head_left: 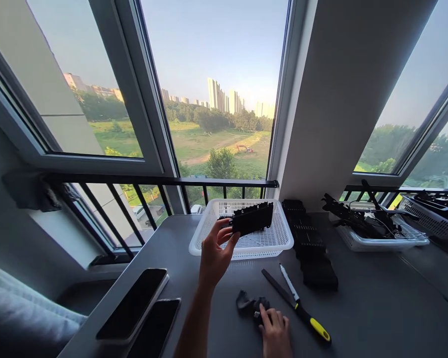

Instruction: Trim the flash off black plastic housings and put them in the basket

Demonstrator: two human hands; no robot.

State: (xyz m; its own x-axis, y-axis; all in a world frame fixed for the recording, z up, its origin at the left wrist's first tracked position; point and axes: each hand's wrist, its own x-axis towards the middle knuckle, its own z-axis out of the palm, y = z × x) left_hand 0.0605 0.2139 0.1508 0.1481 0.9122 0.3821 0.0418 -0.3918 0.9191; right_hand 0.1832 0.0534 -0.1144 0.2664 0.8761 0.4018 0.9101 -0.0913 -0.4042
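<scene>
My left hand [217, 248] is raised at the near side of a white plastic basket [197, 238]. Its thumb and fingers pinch the left end of a flat black plastic part [253, 219] with a notched upper edge, held tilted above the basket. Low on the grey table, my right hand [275, 330] has its fingers curled at a small dark lump [260, 304] with a shiny spot. Beside that lies another crumpled dark piece [243, 301]. The exact kind of these small pieces cannot be made out.
Right of my right hand lie a yellow-and-black handled tool [313, 323] and a white pen [289, 282]. A row of black parts [313, 253] runs beside the basket. Two phone-like slabs, one nearer [155, 325] and one farther [134, 301], lie left. Another basket [381, 243] holds black parts.
</scene>
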